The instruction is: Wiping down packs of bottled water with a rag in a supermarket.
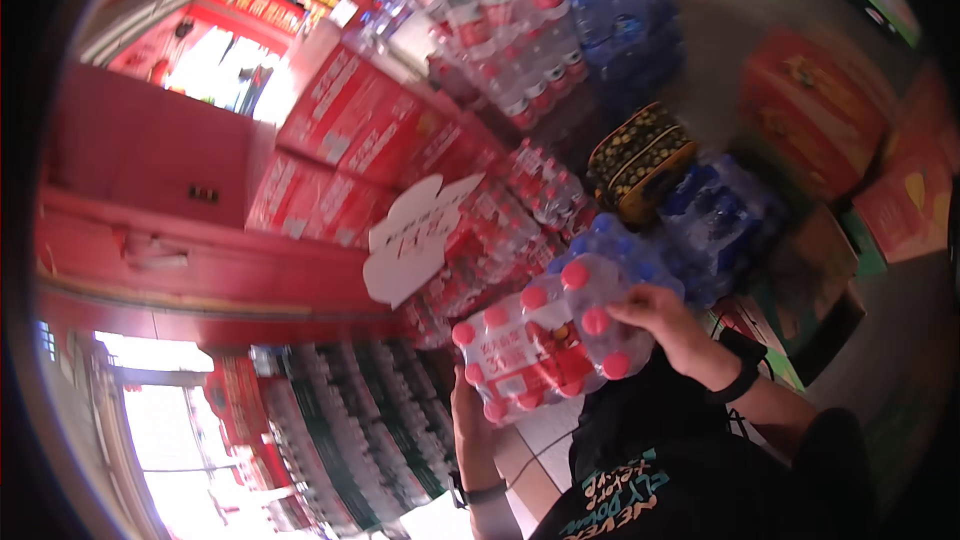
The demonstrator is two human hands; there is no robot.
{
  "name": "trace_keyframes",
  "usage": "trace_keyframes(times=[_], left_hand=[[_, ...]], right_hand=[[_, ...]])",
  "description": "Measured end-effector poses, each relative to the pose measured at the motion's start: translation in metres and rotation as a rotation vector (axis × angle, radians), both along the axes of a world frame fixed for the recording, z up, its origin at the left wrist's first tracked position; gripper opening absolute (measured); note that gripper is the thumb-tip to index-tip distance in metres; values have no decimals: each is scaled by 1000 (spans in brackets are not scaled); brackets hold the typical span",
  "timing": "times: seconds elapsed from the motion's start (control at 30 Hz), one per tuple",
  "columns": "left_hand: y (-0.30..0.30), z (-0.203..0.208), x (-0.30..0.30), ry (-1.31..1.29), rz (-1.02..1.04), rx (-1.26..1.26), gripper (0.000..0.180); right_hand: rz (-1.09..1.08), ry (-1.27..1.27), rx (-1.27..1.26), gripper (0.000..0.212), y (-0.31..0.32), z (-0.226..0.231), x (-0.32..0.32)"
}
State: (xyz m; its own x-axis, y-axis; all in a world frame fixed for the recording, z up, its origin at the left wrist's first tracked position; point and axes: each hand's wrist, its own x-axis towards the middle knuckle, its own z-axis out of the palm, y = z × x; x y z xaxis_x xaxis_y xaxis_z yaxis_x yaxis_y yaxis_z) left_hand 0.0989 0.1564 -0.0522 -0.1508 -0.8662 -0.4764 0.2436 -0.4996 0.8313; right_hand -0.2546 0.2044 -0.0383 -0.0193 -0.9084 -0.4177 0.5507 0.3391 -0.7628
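Shrink-wrapped pack of clear, red-capped bottles (pixel 535 345) held between hands, lower centre of frame: right end gripped by right hand's (pixel 655 318) curled fingers; left end flanked by left hand (pixel 467 418), finger closure hidden, can't be told.

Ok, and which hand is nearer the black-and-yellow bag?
Right. The right hand, on the bottle pack's right end, is below the bag in the picture; the left hand, at the pack's left end, is farther off, down and left.
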Motion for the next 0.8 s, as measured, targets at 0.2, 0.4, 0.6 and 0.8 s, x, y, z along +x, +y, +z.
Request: trace_keyframes(times=[0.2,0.4,0.6,0.8], left_hand=[[-10,33,-27,54,-80,-298,46],[-35,36,-27,-114,-398,-403,45],[-22,40,-94,-97,-962,-500,43],[104,34,-172,7,-1565,-577,42]], right_hand=[[-215,398,-72,47,-11,-15,44],[-500,662,124,39,70,22,67],[-1086,912,153,30,195,74,151],[-1538,1158,294,24,311,72,214]])
